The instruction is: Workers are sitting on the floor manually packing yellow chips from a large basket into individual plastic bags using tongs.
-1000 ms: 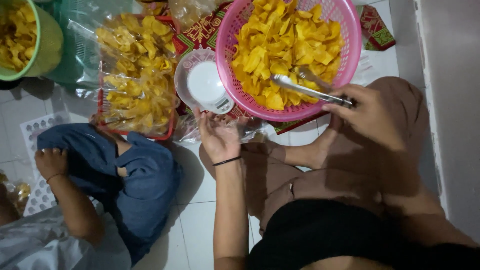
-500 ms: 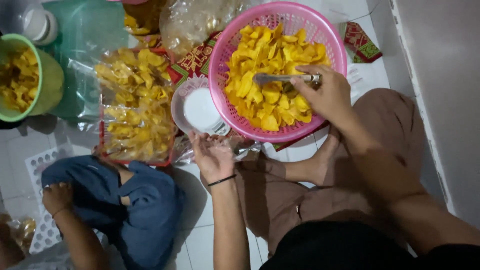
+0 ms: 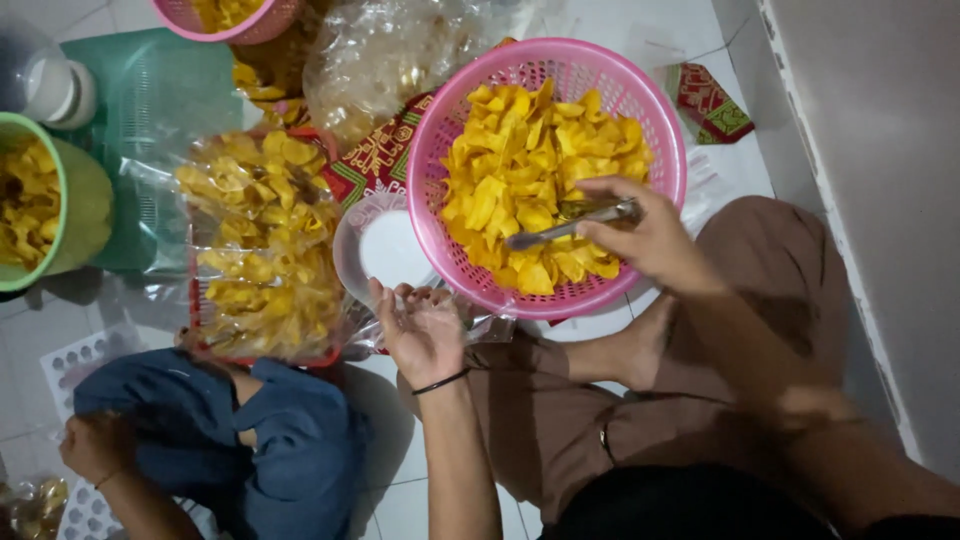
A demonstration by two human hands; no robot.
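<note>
The basket (image 3: pixel 655 130) was pink, its chips (image 3: pixel 520 170) yellow. A green bowl (image 3: pixel 85 205) sat beside a red patterned cloth (image 3: pixel 375 160).

This looks like a home floor used for packing snacks by hand, not a fitted kitchen or shop. People sit directly on white floor tiles (image 3: pixel 395 500), legs folded, with a plain wall (image 3: pixel 880 150) just right of the pink basket (image 3: pixel 660 130) heaped with yellow chips (image 3: pixel 530 170). Left of that basket lie clear bags of chips (image 3: pixel 265 250) on a red tray, and farther left a green bucket (image 3: pixel 85 205) holds more. Beyond the basket, a patterned mat (image 3: pixel 385 155) and loose plastic bags (image 3: pixel 400 55) cover the tiles.
</note>
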